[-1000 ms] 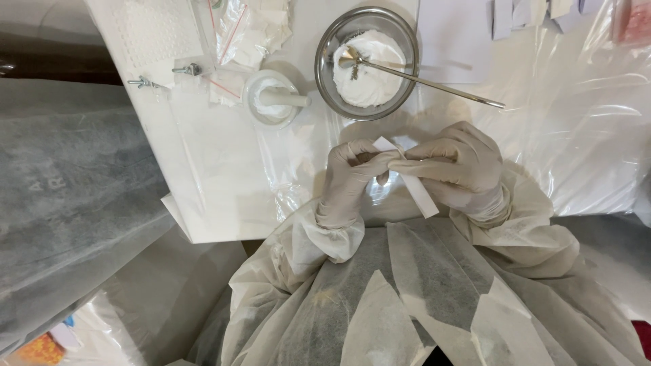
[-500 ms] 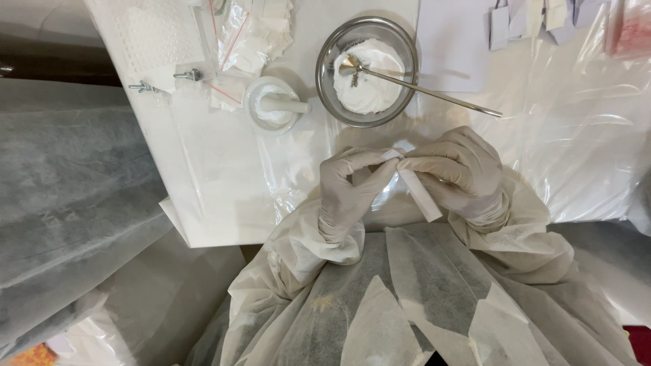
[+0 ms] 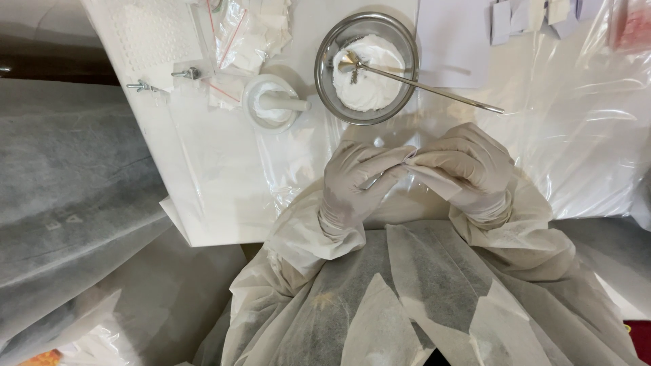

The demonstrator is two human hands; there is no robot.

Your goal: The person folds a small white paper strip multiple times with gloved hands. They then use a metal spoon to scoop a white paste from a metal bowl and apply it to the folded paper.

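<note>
Both gloved hands have come closer together than a second ago: the white paper strip that stuck out below the right hand then is now almost wholly folded away, and only a small white paper piece [image 3: 409,157] shows, pinched right where the fingertips meet. The left hand [image 3: 354,181] has its fingers bent in and pointing toward the right, thumb and forefinger closed on the paper's edge. The right hand [image 3: 464,166] mirrors it, fingers curled over from above, its fingertips touching those of the left and clamped on the same piece. Both wrists sit just above the lap, the white coverall sleeves bunched behind them, and the pair hover over the near edge of the bench [image 3: 224,203], which is white and draped in clear plastic.

Just beyond the hands stands one round metal bowl [image 3: 367,68] holding white powder. One long metal spoon [image 3: 420,81] rests in it, its scoop in the powder and its handle running out over the rim toward the right-hand side.

Left of the bowl, beyond the left hand, sits one small white mortar [image 3: 271,102] with one pestle [image 3: 285,104] lying in it.

Farther off to the left, clear plastic bags [image 3: 244,34] lie in a loose heap beside a white perforated tray [image 3: 152,34]; two small metal bolts [image 3: 163,78] lie by it.

At the far right, several small paper slips [image 3: 536,13] lie in a row; I cannot count them exactly.
</note>
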